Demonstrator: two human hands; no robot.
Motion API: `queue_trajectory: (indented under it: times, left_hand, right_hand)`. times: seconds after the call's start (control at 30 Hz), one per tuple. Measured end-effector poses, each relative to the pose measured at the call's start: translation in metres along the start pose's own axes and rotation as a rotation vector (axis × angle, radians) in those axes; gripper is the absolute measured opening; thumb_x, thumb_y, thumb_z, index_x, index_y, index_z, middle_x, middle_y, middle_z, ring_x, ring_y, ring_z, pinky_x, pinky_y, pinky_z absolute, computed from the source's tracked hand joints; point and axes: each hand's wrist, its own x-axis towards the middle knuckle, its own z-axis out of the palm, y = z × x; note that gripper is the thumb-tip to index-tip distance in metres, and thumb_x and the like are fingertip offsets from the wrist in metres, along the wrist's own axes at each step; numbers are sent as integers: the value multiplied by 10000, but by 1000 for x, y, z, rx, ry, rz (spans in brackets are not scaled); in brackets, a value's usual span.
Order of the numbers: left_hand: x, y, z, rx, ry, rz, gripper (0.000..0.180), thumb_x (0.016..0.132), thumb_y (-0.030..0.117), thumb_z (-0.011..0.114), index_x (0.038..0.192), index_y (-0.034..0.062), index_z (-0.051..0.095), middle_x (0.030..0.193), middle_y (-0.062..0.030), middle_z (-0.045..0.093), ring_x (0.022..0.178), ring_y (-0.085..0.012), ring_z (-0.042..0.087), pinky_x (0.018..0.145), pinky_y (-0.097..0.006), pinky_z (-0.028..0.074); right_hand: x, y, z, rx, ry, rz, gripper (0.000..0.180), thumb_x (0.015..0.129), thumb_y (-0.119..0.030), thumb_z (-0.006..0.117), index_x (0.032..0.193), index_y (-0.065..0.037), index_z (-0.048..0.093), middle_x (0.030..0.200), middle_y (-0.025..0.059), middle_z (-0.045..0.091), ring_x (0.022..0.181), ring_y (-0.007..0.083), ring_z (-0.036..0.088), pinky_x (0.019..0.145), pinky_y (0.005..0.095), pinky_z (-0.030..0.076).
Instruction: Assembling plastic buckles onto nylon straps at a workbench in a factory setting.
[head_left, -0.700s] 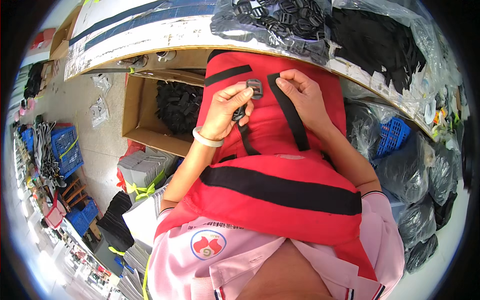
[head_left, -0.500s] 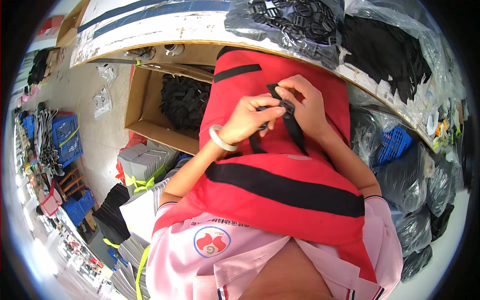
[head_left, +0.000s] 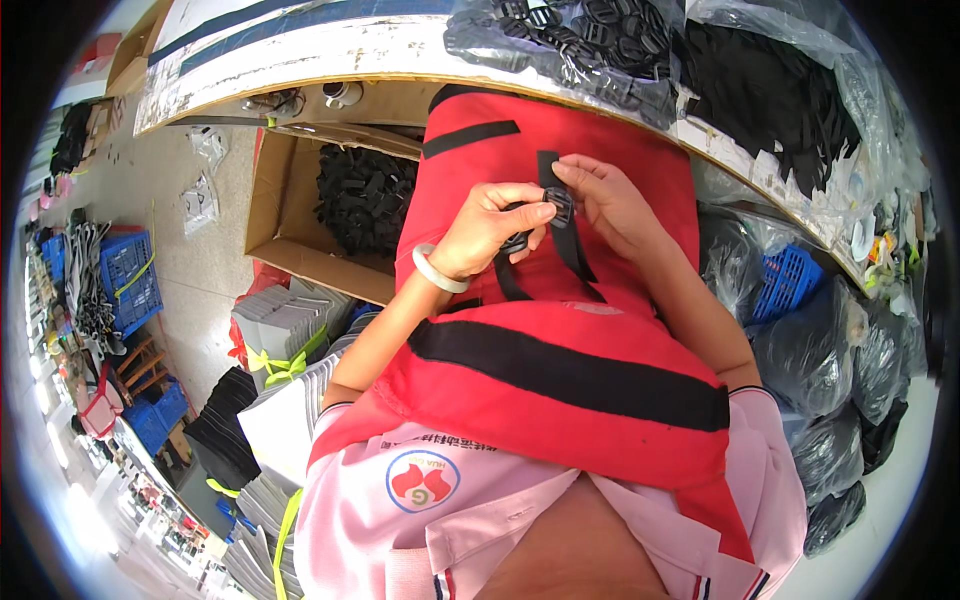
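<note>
Between the thumb and fingers of my left hand (head_left: 487, 228) is a black plastic buckle (head_left: 559, 207). A black strap (head_left: 570, 250) runs through it, its short end standing up above the buckle. My right hand (head_left: 618, 205) pinches the edge of that strap end (head_left: 547, 166) between thumb and forefinger. Another dark piece (head_left: 515, 241), perhaps a second buckle, shows under my left fingers, with a second black strap (head_left: 511, 282) hanging below. Both hands are over the red apron (head_left: 470, 180) covering my lap.
A worktable (head_left: 330, 62) ahead carries a plastic bag of black buckles (head_left: 600, 40) and a pile of black straps (head_left: 770, 100). A cardboard box (head_left: 330, 262) of black pieces stands at left, beside bundled grey sheets (head_left: 285, 320). Right are dark plastic bags (head_left: 810, 350) and a blue basket (head_left: 788, 283).
Both hands have shifted slightly left with the buckle. The right hand's fingers have moved off the buckle to the strap end, which now stands up longer and straighter.
</note>
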Motion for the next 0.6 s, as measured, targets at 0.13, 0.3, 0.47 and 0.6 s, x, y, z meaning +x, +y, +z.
queue_trajectory:
  times: [0.13, 0.3, 0.47, 0.6]
  left_hand:
    - [-1, -5, -2, 58, 2, -18, 163, 937, 130, 606, 1013, -2, 664, 625, -39, 584, 460, -75, 476, 407, -203, 351]
    - [2, -8, 2, 164, 38, -71, 166, 929, 138, 619, 1013, 4, 669, 618, -31, 585, 458, -72, 475, 408, -206, 352]
    - [1, -5, 4, 179, 13, -82, 162, 930, 149, 620, 1000, 12, 670, 603, -31, 583, 441, -77, 469, 408, -205, 357]
    - [3, -4, 2, -187, -56, -123, 194, 926, 172, 632, 1001, -5, 664, 706, -42, 615, 500, -81, 511, 415, -205, 370]
  right_hand:
    - [-1, 6, -5, 53, -22, 59, 135, 950, -185, 585, 994, -67, 633, 846, -31, 613, 772, 45, 560, 710, 211, 441]
    - [3, 0, 3, -221, 264, -380, 134, 920, -164, 625, 932, -39, 670, 800, -60, 608, 743, 9, 522, 658, 186, 401]
    - [7, 1, 0, -432, 347, -606, 117, 914, -135, 633, 939, -25, 662, 756, -58, 586, 676, 2, 500, 601, 166, 389]
    - [-6, 0, 16, -415, 277, -325, 107, 931, -135, 613, 943, -36, 651, 789, -57, 571, 698, -10, 483, 616, 154, 382]
